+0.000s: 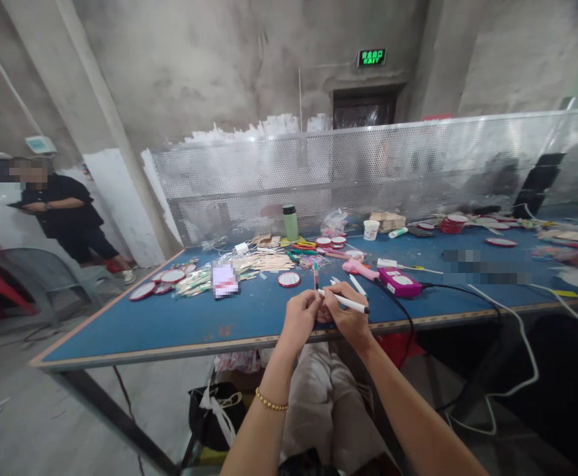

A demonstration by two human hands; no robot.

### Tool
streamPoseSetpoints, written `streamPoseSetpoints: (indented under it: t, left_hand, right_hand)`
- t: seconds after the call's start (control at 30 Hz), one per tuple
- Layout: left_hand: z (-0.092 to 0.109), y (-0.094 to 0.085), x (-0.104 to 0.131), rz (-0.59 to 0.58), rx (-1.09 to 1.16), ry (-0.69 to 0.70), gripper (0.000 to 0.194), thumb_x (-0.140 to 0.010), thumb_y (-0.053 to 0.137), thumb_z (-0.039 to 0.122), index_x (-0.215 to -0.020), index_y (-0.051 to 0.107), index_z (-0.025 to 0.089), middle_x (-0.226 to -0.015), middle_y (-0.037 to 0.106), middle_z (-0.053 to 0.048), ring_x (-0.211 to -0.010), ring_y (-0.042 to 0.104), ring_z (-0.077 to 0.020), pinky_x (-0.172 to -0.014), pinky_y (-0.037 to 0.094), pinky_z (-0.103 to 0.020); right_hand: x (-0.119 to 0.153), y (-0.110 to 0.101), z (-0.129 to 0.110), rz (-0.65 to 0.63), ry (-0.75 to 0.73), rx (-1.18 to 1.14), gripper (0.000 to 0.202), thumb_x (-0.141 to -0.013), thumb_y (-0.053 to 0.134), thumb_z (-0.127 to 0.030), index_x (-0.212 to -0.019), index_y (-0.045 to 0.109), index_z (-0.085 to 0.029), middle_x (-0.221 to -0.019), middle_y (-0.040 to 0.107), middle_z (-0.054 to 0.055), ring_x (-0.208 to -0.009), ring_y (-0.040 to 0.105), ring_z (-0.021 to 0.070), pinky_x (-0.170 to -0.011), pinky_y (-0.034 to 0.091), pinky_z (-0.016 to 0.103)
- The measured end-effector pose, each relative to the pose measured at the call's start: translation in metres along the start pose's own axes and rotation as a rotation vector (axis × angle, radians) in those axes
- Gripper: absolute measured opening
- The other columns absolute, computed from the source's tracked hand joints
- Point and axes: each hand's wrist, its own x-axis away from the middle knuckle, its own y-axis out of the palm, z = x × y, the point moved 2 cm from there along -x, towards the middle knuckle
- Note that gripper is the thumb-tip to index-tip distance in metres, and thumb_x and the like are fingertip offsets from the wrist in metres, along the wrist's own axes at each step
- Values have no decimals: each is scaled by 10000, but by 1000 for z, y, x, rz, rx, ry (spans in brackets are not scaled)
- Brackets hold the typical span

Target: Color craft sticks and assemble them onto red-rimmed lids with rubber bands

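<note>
Both hands meet over the table's front edge. My right hand [351,317] is closed around a white marker pen [344,302], whose black end points to the right. My left hand [299,318] is closed in a pinch, its fingertips close to the pen's front end. A thin upright piece [316,274], green above and reddish brown below, rises from between the fingertips; its kind is too small to make out. The pen's tip is hidden by the fingers. Just beyond the hands lies a round white disc with a red rim [289,280].
Beyond the hands are wooden sticks [272,260], a green bottle [290,223] and a white cup [371,230]. On the right sit a pink glue gun [361,269], a magenta box [399,282] and trailing cables. A person [65,205] stands at far left.
</note>
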Motion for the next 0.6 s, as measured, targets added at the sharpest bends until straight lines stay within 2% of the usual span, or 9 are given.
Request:
streamPoseSetpoints:
  t: [0.27,0.6]
  left_hand:
    - [-2,-1,-1,13,-77,31,251,-750,547,373,-610,511,168,-551,504,23,-530,455,-111,-520,368,-217]
    - [-4,-2,-1,13,-104,53,235,-763,546,335,-603,512,166,-551,514,27,-548,456,-108,-537,364,-209]
  right_hand:
    - [0,0,0,-11,13,7,195,-867,555,-209,-679,604,-201,-578,616,-17,-492,537,112,-510,453,238]
    - [1,1,2,-5,8,-5,189,-858,559,-187,-673,597,-198,-577,609,-23,-486,536,110,-485,431,234]
